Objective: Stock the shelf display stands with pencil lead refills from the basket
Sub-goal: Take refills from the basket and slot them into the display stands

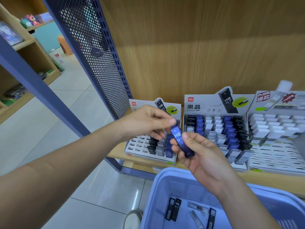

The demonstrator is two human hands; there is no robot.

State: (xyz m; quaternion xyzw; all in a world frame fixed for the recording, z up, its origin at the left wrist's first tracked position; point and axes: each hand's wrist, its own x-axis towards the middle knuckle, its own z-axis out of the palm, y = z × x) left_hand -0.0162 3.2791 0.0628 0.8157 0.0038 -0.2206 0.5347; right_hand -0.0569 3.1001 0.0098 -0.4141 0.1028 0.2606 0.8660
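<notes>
My right hand (200, 156) grips the lower part of a blue pencil lead refill (179, 139) marked HB 0.7, tilted and held upright over the shelf edge. My left hand (148, 123) pinches the same refill at its top end with thumb and forefinger. Behind the hands stands the left display stand (140, 146), with many bare slots and a few black, grey and blue refills at its right side. The middle display stand (219, 129) is nearly full. The blue basket (168, 179) sits below, with several black and clear refills (175, 209) lying in it.
A third display stand (277, 138) with white refills stands at the right. A perforated blue panel (99, 63) rises left of the wooden shelf (115, 154). Tiled floor and another shelving unit (24, 63) lie to the left. A shoe (132, 219) shows by the basket.
</notes>
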